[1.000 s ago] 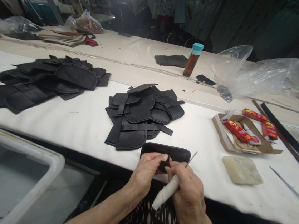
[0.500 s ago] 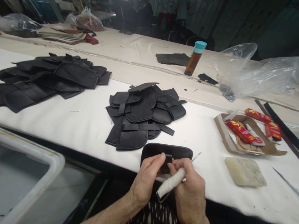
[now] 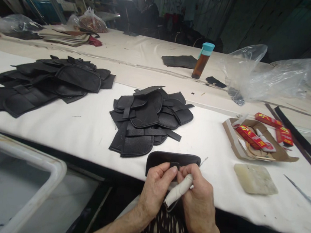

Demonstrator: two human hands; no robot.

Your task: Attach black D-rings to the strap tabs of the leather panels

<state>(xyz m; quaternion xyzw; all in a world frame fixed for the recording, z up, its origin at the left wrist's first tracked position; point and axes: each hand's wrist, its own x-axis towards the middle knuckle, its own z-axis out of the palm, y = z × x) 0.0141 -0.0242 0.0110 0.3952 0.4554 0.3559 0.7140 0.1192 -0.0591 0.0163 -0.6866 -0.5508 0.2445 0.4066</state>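
Note:
A black leather piece [image 3: 156, 157] with rounded corners lies at the table's front edge, partly hidden by my hands. My left hand [image 3: 154, 187] is closed on it, thumb pressed on a short black strap [image 3: 174, 165] at its middle. My right hand [image 3: 199, 198] pinches the other side of the strap. In its palm sits an awl [image 3: 179, 190] with a white-wrapped handle, its thin metal tip poking out past the knuckles. Just beyond my hands is a pile of similar black leather pieces [image 3: 144, 119].
Another black leather pile [image 3: 50, 78] lies at left. On the right are an open cardboard box [image 3: 231, 140] with red packets, a pale waxy block [image 3: 255, 179] and a pointed metal tool [image 3: 301, 193]. Farther back stand a bottle [image 3: 202, 62] and clear plastic bags [image 3: 283, 78].
My left thumb has shifted right and down onto the strap, and the strap's end now sits lower. The right hand keeps the awl and has hardly moved.

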